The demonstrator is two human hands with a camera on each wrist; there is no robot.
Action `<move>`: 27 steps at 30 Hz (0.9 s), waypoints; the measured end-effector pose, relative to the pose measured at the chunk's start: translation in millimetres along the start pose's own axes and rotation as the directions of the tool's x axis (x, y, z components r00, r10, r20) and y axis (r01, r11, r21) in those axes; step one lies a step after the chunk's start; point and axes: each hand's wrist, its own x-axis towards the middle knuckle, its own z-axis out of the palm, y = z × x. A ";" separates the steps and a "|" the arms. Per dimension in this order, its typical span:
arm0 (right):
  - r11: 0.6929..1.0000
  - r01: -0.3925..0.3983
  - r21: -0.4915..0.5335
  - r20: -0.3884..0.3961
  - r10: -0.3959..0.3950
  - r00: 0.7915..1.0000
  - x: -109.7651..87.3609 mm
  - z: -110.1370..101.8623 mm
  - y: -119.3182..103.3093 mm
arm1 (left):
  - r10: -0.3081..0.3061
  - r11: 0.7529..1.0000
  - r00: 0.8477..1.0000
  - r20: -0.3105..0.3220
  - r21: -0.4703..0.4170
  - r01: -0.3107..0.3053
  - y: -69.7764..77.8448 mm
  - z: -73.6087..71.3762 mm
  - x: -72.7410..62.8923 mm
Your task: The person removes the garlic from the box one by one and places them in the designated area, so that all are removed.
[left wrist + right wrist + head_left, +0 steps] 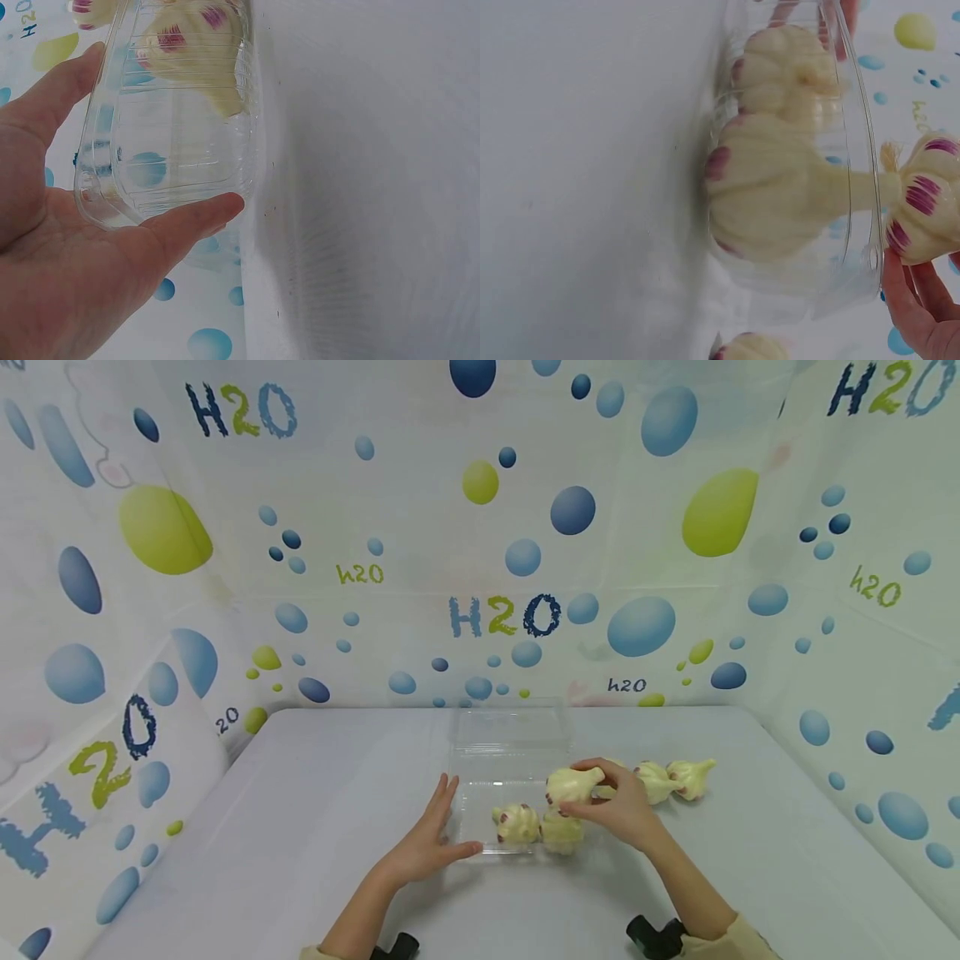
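Note:
A clear plastic container [474, 802] lies on the table with its lid folded back. Two garlic bulbs, one on the left [517, 823] and one on the right [561, 833], sit along its near side. My left hand [427, 850] spreads straight fingers along the container's left end, thumb [199, 217] at the near corner. Above the container's right part, my right hand [626, 806] pinches another garlic bulb [926, 199] between thumb and fingers. That pale bulb has purple streaks, and its stem points right in the head view.
The clear lid [512, 731] lies flat behind the container. Right of my right hand, more garlic bulbs [691, 778] rest on the white table [337, 777], one partly hidden by the hand. A patterned sheet [420, 527] hangs behind and at the sides.

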 end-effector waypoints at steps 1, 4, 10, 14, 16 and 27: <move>1.000 0.003 -0.001 -0.005 -0.003 1.000 -1.4 -1.8 0.4 | 0.000 1.000 1.000 0.000 -0.001 0.000 0.2 0.0 -0.1; 1.000 0.011 -0.009 -0.020 -0.011 1.000 -4.5 -7.5 4.4 | 0.001 1.000 1.000 0.002 0.001 -0.001 -0.3 0.4 -0.2; 0.999 -0.010 -0.050 -0.052 0.008 0.999 -9.8 -21.2 14.4 | 0.003 1.000 1.000 -0.003 0.016 -0.003 -1.6 0.8 0.5; 0.993 -0.042 -0.109 -0.078 0.034 0.996 -14.0 -30.5 18.3 | -0.002 1.000 1.000 -0.005 0.029 0.002 -1.9 0.5 0.5; 0.990 -0.054 -0.126 -0.084 0.044 0.995 -16.2 -34.6 19.7 | -0.009 0.999 1.000 -0.005 0.036 0.009 -2.3 0.2 0.4; 0.989 -0.033 -0.143 -0.157 0.011 0.987 -24.8 -48.8 33.0 | -0.011 1.000 1.000 0.008 0.018 0.010 -4.9 0.1 0.9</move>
